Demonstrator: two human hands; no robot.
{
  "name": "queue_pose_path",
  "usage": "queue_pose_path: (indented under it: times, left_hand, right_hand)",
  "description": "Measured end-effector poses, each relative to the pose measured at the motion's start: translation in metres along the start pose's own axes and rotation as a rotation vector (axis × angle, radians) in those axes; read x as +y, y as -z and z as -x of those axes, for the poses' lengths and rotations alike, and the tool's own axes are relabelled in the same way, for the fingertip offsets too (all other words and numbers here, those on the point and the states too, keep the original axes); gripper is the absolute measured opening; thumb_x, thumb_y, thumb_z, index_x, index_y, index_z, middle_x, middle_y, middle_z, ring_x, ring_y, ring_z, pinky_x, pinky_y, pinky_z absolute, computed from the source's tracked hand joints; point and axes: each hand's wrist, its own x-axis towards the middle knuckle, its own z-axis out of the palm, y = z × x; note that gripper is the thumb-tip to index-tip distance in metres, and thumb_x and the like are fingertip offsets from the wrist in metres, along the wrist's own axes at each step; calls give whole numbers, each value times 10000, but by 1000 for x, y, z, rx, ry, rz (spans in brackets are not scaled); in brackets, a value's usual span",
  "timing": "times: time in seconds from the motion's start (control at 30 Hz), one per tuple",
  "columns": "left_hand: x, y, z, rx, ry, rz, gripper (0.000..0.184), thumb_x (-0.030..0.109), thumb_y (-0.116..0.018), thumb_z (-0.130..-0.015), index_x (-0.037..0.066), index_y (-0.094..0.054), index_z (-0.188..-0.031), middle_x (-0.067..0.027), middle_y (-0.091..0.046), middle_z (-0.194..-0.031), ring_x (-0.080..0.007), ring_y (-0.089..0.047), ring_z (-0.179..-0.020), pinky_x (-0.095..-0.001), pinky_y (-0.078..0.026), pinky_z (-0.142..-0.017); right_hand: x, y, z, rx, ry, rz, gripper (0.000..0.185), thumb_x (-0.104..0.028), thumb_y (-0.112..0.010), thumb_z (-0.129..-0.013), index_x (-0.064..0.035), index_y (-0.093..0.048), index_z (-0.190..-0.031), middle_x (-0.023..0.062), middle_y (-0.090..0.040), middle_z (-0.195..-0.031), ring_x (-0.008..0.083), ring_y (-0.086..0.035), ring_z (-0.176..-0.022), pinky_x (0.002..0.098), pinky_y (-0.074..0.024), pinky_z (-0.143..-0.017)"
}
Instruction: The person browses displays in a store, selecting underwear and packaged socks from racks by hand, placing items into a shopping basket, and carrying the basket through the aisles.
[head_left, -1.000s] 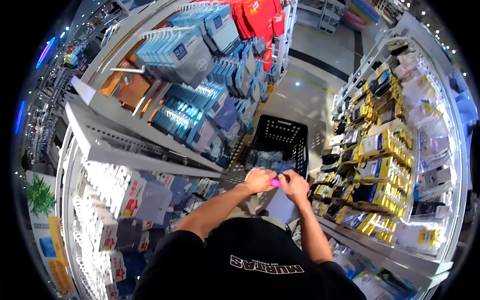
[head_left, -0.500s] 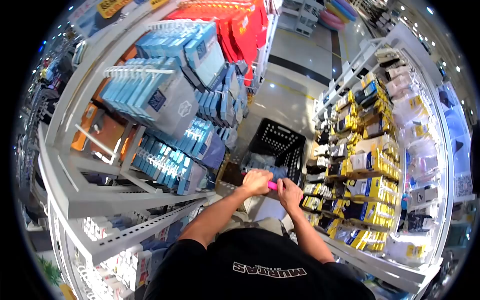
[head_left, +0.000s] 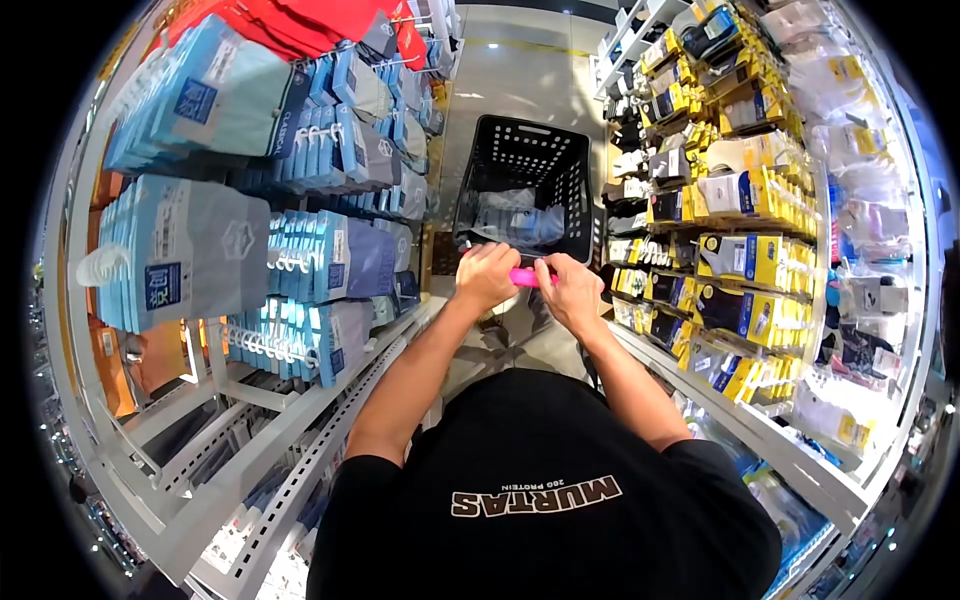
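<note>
Both hands grip the bright pink handle [head_left: 524,277] of a shopping cart. My left hand [head_left: 487,273] is closed around its left part, and my right hand [head_left: 570,288] is wrapped over its right part. A short stretch of pink shows between them. Just beyond the handle sits a black perforated plastic basket [head_left: 570,165]. Inside, near the handle end, lie some clear-wrapped packs [head_left: 518,217] with grey-blue contents; what they are I cannot make out. The cart's lower frame is mostly hidden by the hands and arms.
On the left, a white metal rack [head_left: 250,455] carries hanging packs of socks in light-blue packaging [head_left: 190,250], with red items [head_left: 300,25] farther up. Along the right, another shelf holds yellow-labelled packs [head_left: 740,260]. A tiled aisle floor [head_left: 510,75] runs ahead between them.
I have moved forward along the aisle with the cart, so the racks on both sides are closer and slide back past me. Both hands keep their hold on the handle.
</note>
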Motion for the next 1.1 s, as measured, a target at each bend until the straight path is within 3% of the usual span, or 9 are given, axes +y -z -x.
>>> queue_pose_path:
  times: [0.2,0.37,0.5,0.7,1.1]
  left_hand:
    - [2,0,-8,23,-10,-42,232,263,-750,-757,140,-561,-701,-28,-539,-713,-243,-582,-665,-389,-477,-617]
    - [0,0,-12,-67,6,-120,224,248,-759,-738,137,-567,-707,-38,-540,-721,-250,-581,-675,-387,-474,-620]
    - [2,4,-26,-97,39,-171,228,240,-775,-728,137,-572,-725,-39,-545,-723,-253,-583,-672,-395,-476,-621]
    - [-5,-3,-51,-119,143,-269,215,258,-748,-795,120,-591,-746,-55,-545,-765,-276,-586,-738,-415,-476,-671]
    - [-9,-35,-105,-15,374,-303,147,191,-730,-775,103,-612,-780,-82,-558,-837,-305,-572,-835,-440,-477,-738]
  right_hand:
    - [8,23,-23,-315,-6,-166,290,-355,-633,-943,-80,-709,-887,123,-711,-840,348,-689,-779,465,-524,-684]
    - [18,40,-36,-544,170,-223,401,-423,-631,-942,-66,-638,-1123,173,-707,-1009,377,-681,-924,478,-526,-769]
    - [29,40,-49,-659,200,-309,456,-382,-646,-932,-91,-547,-1269,188,-674,-1152,404,-651,-1038,547,-490,-847]
    - [42,33,-79,-632,314,-308,419,-338,-656,-910,-102,-546,-1238,158,-666,-1118,385,-661,-998,531,-505,-825]
    - [62,44,-144,-469,426,-258,347,-313,-682,-877,-78,-607,-1122,144,-686,-975,353,-673,-931,501,-521,-767]
